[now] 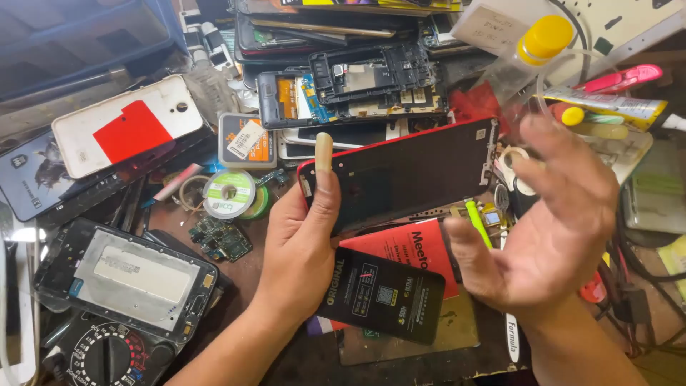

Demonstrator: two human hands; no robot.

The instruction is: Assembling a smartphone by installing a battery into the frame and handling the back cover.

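My left hand (304, 239) grips the left end of a red-edged phone body (407, 171), its dark inner side facing up and the thumb lying along the rim. The phone is held level above a cluttered workbench. My right hand (554, 214) hovers just to the right of the phone with fingers spread and nothing in it; its motion blurs it. A green-handled tool (477, 221) lies on the bench between the two hands. Below the phone rest a black flat package (382, 293) and a red booklet (411, 246).
Stacked phone frames and boards (357, 78) fill the back. A white and red back cover (125, 125) lies at left, a solder wire reel (229, 193) near it, a phone frame (125, 275) and a multimeter (107, 354) at lower left. A yellow-capped bottle (543, 39) stands at right.
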